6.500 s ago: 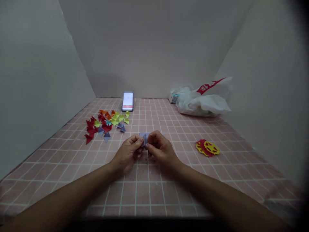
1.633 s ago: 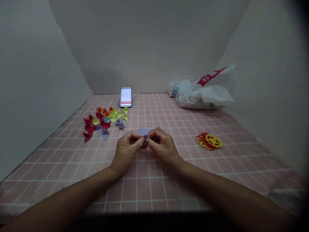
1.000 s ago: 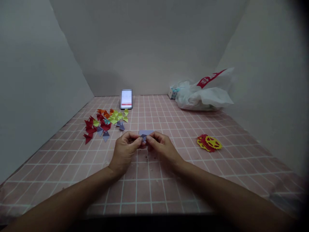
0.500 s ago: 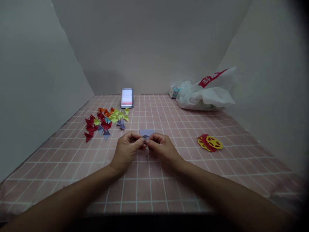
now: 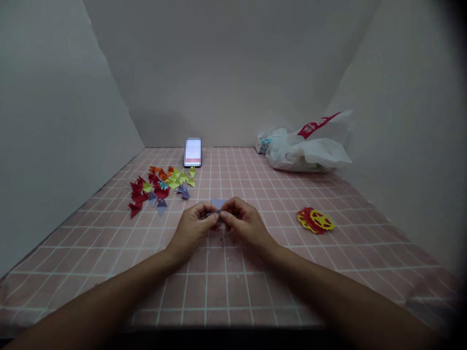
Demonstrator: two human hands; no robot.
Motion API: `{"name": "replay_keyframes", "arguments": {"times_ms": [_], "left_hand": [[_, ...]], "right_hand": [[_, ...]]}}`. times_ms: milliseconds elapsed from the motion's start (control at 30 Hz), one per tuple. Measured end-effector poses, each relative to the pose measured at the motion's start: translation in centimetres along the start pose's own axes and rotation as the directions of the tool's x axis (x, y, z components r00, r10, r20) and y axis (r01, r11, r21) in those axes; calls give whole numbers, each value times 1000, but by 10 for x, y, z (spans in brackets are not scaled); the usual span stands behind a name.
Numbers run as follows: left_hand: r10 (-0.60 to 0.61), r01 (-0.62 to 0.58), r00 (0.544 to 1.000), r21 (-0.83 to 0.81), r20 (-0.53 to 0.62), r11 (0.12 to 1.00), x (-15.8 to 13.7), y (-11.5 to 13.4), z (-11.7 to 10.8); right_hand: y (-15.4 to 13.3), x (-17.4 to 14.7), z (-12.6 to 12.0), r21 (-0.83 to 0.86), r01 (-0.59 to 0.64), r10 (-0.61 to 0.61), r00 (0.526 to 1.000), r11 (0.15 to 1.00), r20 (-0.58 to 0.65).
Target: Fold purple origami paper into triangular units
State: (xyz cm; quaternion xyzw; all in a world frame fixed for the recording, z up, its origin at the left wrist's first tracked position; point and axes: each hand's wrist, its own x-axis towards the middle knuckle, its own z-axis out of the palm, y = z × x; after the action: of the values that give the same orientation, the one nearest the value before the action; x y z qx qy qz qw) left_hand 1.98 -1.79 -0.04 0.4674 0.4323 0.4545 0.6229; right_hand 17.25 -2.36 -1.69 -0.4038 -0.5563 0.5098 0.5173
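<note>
My left hand and my right hand meet over the middle of the table, thumbs and fingertips pinched together. Between them is a small folded piece of purple paper, mostly covered by the fingers, so its exact shape is hard to make out. Just beyond the fingertips a flat purple paper shows in part; whether it touches the folded piece I cannot tell. To the left lie several folded paper figures in red, orange, yellow-green and purple.
A lit phone or tablet stands upright at the back. A white plastic bag and a small box sit at the back right. Red and yellow cut-out discs lie right of my hands. Walls enclose the pink checked tabletop.
The folded purple paper has tilted, now showing as a thin edge between my fingers. My right fingers have shifted slightly over it. The whole view has moved a little.
</note>
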Motion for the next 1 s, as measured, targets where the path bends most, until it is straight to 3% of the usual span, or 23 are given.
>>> {"name": "replay_keyframes", "arguments": {"times_ms": [467, 567, 733, 867, 1000], "left_hand": [[22, -14, 996, -90, 84, 996, 4, 0, -7], [16, -10, 998, -89, 68, 996, 4, 0, -9], [34, -18, 992, -127, 125, 992, 6, 0, -10], [73, -63, 988, -76, 135, 995, 8, 1, -11], [108, -110, 988, 12, 112, 994, 8, 4, -13]], "right_hand": [[-1, 1, -1, 138, -27, 22, 999, 990, 41], [-2, 2, -2, 95, -3, -2, 998, 995, 55], [-2, 3, -4, 145, -32, 31, 999, 989, 9], [-1, 3, -5, 253, -107, 100, 994, 962, 41], [-2, 2, -4, 246, -125, 106, 990, 961, 89]]}}
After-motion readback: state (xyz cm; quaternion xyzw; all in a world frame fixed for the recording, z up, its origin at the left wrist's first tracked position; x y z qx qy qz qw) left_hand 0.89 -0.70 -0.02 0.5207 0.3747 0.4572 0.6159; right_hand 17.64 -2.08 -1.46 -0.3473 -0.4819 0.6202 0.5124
